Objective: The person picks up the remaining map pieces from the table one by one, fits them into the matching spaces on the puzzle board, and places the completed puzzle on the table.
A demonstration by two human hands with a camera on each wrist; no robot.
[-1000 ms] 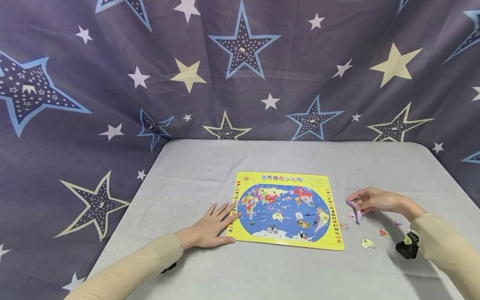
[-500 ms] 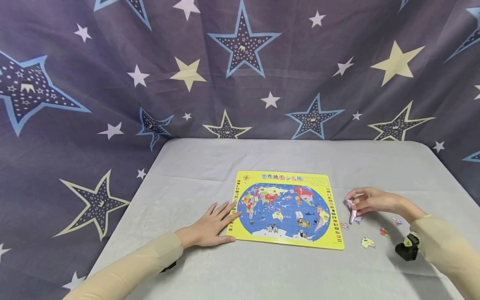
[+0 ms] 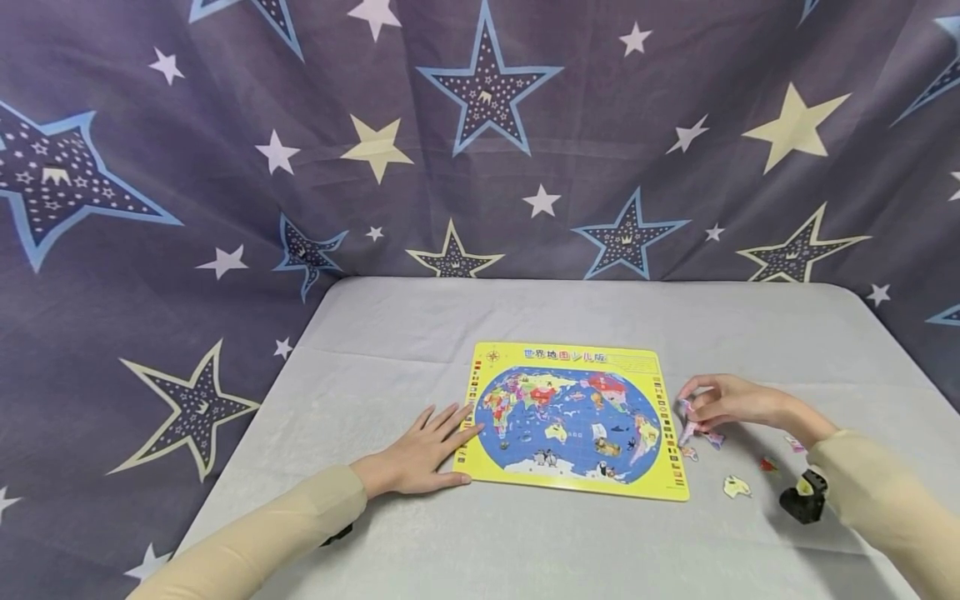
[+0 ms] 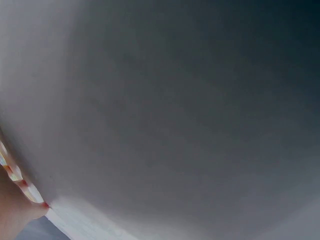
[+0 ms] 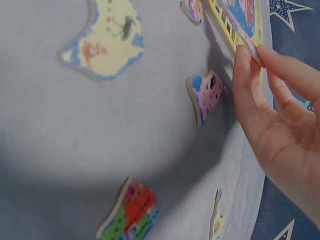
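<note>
Two hands, head view: I see the left hand resting straight-fingered on the map board's left edge, right hand pinching a pink puzzle piece just off its right edge, lower end nearward; left wrist, mostly grey blur; right wrist, piece's long axis roughly along the board's border.

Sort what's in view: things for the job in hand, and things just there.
Seemingly for the job:
yellow map board, left hand on its edge
held pink piece, pinched by the right hand
loose pink piece
pale yellow piece
red-green piece
small piece beside the board

Just there:
starry curtain
grey table
black wrist device
</note>
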